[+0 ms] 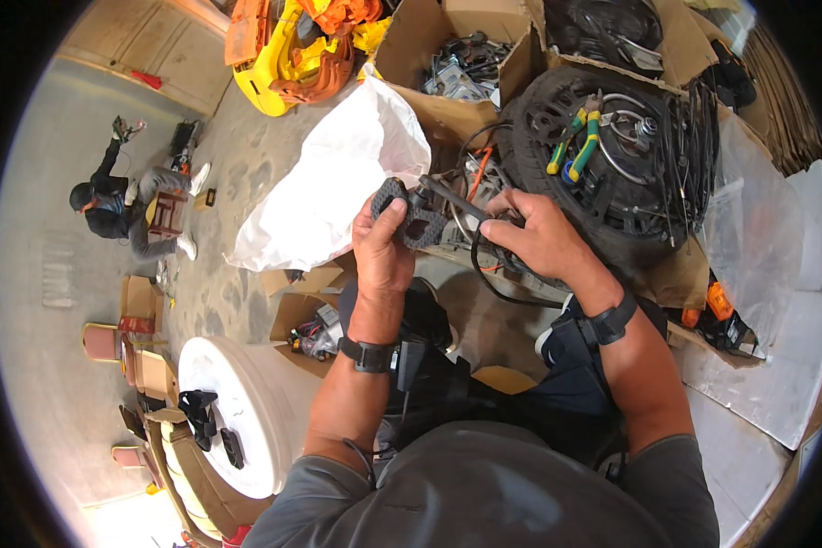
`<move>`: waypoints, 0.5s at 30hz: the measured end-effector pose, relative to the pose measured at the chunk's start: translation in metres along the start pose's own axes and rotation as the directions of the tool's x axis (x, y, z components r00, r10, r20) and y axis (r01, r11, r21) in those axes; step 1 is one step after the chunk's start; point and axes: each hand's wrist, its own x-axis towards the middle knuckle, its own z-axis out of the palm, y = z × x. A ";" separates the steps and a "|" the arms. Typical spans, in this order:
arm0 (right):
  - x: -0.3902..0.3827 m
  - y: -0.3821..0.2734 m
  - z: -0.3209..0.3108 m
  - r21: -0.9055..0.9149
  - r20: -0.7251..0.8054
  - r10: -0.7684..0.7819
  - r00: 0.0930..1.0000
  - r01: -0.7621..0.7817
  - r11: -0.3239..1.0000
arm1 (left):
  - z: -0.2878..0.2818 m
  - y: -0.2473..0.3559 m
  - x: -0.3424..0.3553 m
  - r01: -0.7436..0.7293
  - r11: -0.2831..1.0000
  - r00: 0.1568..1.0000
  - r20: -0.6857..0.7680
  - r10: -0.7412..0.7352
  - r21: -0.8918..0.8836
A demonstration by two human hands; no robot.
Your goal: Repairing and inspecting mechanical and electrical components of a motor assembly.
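Gripping a black pedal (424, 230) and a dark bar (453, 198) respectively, your left hand (384, 245) and right hand (541, 236) partly hide both.

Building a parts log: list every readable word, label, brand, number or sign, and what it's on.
No text is clear enough to quote.
Wall: faint marks, too blurred to read.
Tire: any lettering is too small to tell.
Black pedal in the left hand: none seen.
Dark bar in the right hand: none seen.
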 end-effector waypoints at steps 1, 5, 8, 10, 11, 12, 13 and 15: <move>0.000 -0.001 0.000 -0.013 0.002 -0.005 1.000 0.005 1.000 | 0.000 0.000 -0.001 -0.002 1.000 1.000 -0.001 0.002 0.000; -0.002 0.003 0.004 0.086 -0.015 -0.062 0.998 0.063 0.994 | 0.004 -0.003 0.000 -0.044 0.998 0.997 -0.055 0.046 0.045; -0.002 -0.001 -0.001 0.004 0.030 -0.021 0.999 0.021 1.000 | 0.004 -0.001 0.001 -0.057 0.993 0.997 -0.053 0.063 0.105; -0.002 -0.005 -0.004 -0.069 0.048 0.056 0.997 -0.052 0.996 | 0.003 0.000 0.001 -0.040 0.994 0.999 -0.028 0.043 0.104; -0.002 -0.005 -0.003 -0.070 0.048 0.056 0.997 -0.052 0.996 | 0.003 0.000 0.001 -0.058 0.994 0.998 -0.020 0.060 0.089; -0.004 -0.006 0.000 -0.030 0.035 0.031 0.999 -0.030 0.999 | 0.003 0.001 0.001 -0.076 0.994 0.997 -0.013 0.077 0.074; -0.005 -0.006 0.001 0.009 0.022 0.006 1.000 -0.006 1.000 | 0.003 0.000 0.001 -0.076 0.994 0.997 -0.013 0.077 0.073; -0.005 -0.006 0.005 -0.005 0.009 -0.032 0.999 0.032 0.999 | 0.003 0.002 0.000 -0.093 0.995 0.995 -0.040 0.094 0.020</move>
